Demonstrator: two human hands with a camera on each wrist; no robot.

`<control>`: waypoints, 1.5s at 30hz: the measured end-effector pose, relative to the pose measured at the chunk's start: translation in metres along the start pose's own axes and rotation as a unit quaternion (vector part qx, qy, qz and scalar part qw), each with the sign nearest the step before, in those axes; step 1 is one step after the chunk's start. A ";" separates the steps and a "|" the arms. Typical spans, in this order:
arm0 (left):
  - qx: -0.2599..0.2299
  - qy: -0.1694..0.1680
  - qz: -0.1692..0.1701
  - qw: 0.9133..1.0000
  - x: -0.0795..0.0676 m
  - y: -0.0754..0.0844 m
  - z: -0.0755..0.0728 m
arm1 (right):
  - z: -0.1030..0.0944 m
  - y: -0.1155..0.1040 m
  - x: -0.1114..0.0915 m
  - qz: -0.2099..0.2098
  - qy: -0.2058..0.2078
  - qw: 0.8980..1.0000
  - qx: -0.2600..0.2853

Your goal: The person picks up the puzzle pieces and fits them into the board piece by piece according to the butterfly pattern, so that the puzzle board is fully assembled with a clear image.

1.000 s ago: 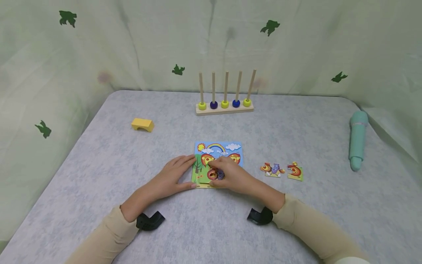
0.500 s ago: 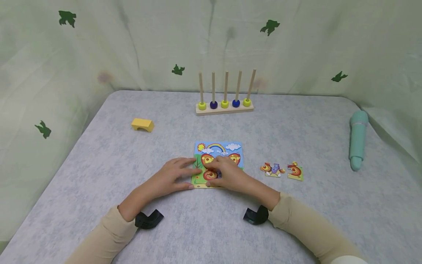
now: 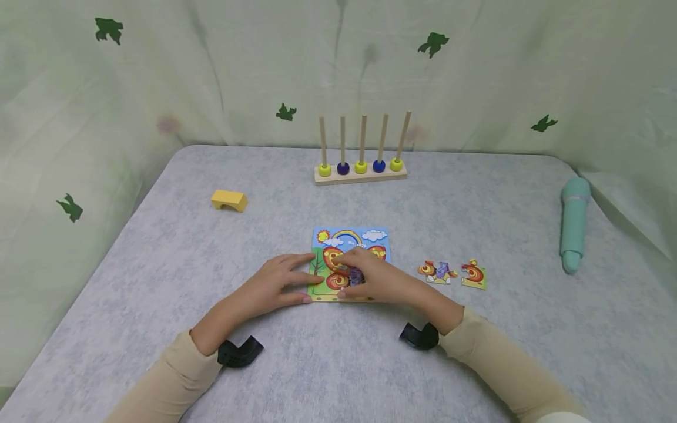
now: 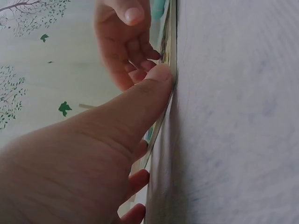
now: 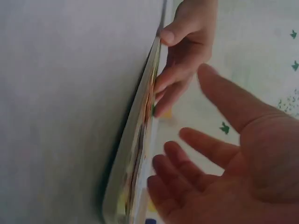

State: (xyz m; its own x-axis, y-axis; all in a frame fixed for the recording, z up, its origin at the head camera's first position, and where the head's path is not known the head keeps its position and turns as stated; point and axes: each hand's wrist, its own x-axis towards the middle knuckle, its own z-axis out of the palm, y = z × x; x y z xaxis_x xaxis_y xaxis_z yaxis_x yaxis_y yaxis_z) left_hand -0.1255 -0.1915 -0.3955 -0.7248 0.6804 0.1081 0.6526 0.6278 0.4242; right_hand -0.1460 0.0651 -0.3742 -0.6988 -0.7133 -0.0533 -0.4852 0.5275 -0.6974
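Observation:
A picture jigsaw board [image 3: 351, 231] with a sun, a rainbow and a butterfly lies flat on the table. The lower-left wing piece [image 3: 337, 282] sits in it. My left hand [image 3: 275, 285] rests at the board's left edge, its thumb at the near corner and a fingertip on the picture. Above the board's right half is my right hand [image 3: 382, 279], hiding part of the butterfly. In the right wrist view its fingers [image 5: 180, 172] are loosely bent, the thumb stands apart, and nothing is between them. Two loose jigsaw pieces, one with a purple figure [image 3: 440, 272] and one with an orange swirl [image 3: 473, 275], lie to the right.
Behind the board stands a wooden peg rack [image 3: 361, 174] with yellow and blue beads. A yellow arch block [image 3: 229, 200] lies at the back left. Toward the right edge lies a teal toy microphone [image 3: 573, 226]. A pale curtain [image 3: 238, 70] hangs behind the table.
My right hand has let go of the lower-left wing piece, which now lies flat in the board, and has shifted slightly right. A left fingertip has come down onto the picture.

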 end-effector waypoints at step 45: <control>-0.027 -0.006 -0.028 0.999 -0.001 0.002 0.001 | -0.052 0.093 -0.118 0.083 0.146 0.986 -0.002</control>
State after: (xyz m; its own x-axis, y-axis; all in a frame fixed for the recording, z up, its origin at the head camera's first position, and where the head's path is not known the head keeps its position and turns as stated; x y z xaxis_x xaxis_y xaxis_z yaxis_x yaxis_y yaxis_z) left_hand -0.1231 -0.1907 -0.3952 -0.7565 0.6499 0.0724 0.5986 0.6436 0.4769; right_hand -0.1358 0.2224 -0.3962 -0.8896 -0.4548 0.0417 -0.3533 0.6275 -0.6938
